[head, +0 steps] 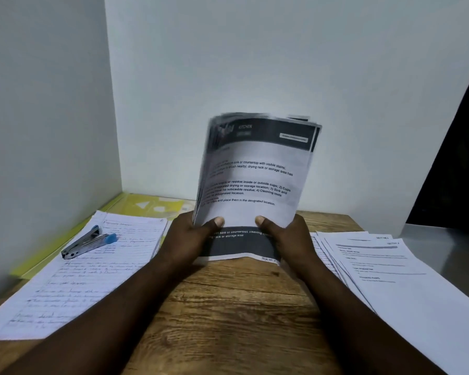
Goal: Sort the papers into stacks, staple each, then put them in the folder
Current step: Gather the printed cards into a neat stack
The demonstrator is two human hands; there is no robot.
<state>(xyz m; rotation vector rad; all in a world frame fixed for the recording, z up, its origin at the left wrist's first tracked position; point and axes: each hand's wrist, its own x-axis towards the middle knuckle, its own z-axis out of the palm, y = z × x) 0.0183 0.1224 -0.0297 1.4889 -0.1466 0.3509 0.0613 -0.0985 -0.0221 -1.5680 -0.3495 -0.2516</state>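
Observation:
A stack of printed papers [255, 182] with dark header and footer bands stands upright on the wooden desk [228, 307], its bottom edge on the desk. My left hand [190, 239] grips its lower left side, thumb on the front. My right hand [290, 239] grips the lower right side the same way. The stack's left edge is blurred. A pile of lined handwritten papers [73, 277] lies at the left, with a silver and blue stapler [87, 242] on top. A fanned pile of printed sheets [390, 277] lies at the right. A yellow-green folder [146, 205] lies behind the handwritten pile.
White walls close the desk at the left and back. A grey surface [444, 247] adjoins the desk at the right, under a dark panel. Bare wood shows between my forearms at the desk's front centre.

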